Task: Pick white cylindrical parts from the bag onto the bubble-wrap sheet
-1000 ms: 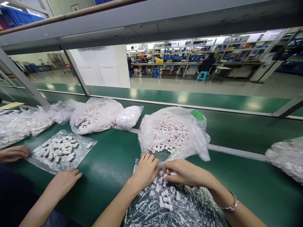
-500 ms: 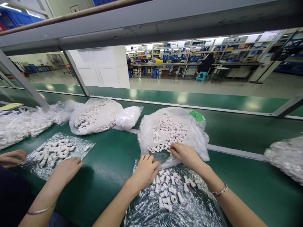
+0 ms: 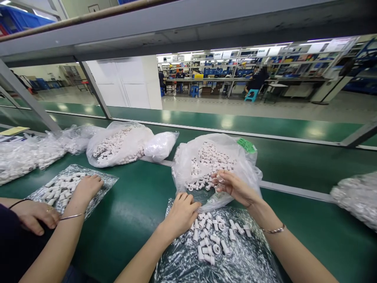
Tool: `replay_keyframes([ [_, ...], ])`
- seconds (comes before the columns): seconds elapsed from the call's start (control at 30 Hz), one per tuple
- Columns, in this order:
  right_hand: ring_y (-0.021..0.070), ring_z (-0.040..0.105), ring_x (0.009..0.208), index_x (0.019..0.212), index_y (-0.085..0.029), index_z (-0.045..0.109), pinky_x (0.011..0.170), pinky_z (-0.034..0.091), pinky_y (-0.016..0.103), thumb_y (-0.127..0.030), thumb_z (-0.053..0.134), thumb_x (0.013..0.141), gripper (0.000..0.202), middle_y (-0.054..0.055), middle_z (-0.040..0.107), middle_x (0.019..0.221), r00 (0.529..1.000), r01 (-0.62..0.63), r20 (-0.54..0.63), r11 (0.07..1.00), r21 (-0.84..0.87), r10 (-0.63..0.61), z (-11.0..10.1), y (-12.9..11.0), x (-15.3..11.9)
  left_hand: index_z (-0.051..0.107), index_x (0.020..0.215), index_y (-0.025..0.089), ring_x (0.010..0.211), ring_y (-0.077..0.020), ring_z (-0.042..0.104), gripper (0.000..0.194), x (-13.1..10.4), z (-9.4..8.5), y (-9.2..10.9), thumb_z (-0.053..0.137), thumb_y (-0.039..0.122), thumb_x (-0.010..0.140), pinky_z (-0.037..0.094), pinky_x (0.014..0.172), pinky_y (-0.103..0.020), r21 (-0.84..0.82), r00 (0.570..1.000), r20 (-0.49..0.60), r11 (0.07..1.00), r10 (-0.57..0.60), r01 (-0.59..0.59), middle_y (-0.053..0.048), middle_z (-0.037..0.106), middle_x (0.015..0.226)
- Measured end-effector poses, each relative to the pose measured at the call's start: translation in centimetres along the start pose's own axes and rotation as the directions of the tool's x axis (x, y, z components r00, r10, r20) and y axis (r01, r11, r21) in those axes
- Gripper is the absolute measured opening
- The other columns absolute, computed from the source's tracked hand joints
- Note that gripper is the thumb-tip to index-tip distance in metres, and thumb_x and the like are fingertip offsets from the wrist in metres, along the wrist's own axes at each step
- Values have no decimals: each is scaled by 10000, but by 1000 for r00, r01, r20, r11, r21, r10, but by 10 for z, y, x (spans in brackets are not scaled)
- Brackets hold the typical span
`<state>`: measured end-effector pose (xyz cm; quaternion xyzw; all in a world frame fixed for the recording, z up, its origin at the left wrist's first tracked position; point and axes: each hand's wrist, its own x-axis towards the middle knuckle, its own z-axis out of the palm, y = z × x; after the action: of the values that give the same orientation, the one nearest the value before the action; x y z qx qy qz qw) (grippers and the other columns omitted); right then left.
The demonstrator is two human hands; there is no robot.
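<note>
An open plastic bag (image 3: 184, 161) full of small white fittings (image 3: 213, 159) lies in front of me. My right hand (image 3: 234, 186) is at its right front edge, fingers curled; a small whitish piece seems to be between thumb and fingertips, too small to make out. My left hand (image 3: 184, 214) rests at the bag's near edge, fingers bent down and close together; what they hold, if anything, is hidden. Below both hands, several white fittings (image 3: 215, 238) are scattered on a clear plastic sheet (image 3: 235, 267).
At the left, a co-worker's hands (image 3: 88, 188) are by white fittings on another plastic sheet (image 3: 107, 181). Behind lie a second open bag (image 3: 141, 135) and a small white bag (image 3: 160, 146). Another bag (image 3: 357, 196) is at the right. A metal shelf beam (image 3: 188, 29) crosses overhead.
My right hand has lifted slightly and turned, its fingers now raised from the fittings. My left hand has barely moved. The co-worker's hands have shifted, one onto the fittings on their sheet.
</note>
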<state>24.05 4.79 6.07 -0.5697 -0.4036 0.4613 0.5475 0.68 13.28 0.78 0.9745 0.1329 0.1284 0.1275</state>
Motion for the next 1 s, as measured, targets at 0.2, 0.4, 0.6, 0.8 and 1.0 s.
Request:
replay_keyframes([
  [0.2,176,545,726,1049,-211,594,655,451,301,-462,540,929,283,14,564,827,989,96,-41,824,-559,-142,2,15,2,590,1139,240,949,-228,491,206,0,2,0,480,222,966,424,888,-390,4,1000,-10,1000,-1,1,-42,539,950],
  [0.4,182,567,720,972,-207,628,611,372,274,-306,547,907,143,30,583,876,977,85,9,352,-932,-212,9,43,8,594,1121,229,946,-226,491,193,0,3,-1,483,220,963,425,894,-387,4,1000,-9,1000,-1,1,-43,538,957],
  [0.6,139,433,560,895,-198,583,495,339,250,-573,416,946,414,-21,490,666,994,5,-99,939,-343,-42,4,21,7,588,1139,234,960,-229,488,203,0,4,-2,495,222,960,421,892,-389,-1,1000,-10,1000,1,-1,-41,543,968],
  [0.8,168,550,722,1002,-212,614,617,449,280,-531,431,960,370,35,623,925,986,116,-65,912,-393,-153,6,16,7,588,1137,232,962,-224,481,198,0,3,-1,492,225,964,421,895,-388,-3,1000,-9,1000,-6,6,-36,542,967],
  [1.0,224,625,881,1118,-244,625,721,457,306,-323,521,933,226,57,666,1043,963,175,84,360,-916,-254,19,44,15,592,1120,222,953,-223,478,185,0,1,0,493,225,963,431,887,-386,6,1000,-5,1000,-12,12,-41,539,974],
])
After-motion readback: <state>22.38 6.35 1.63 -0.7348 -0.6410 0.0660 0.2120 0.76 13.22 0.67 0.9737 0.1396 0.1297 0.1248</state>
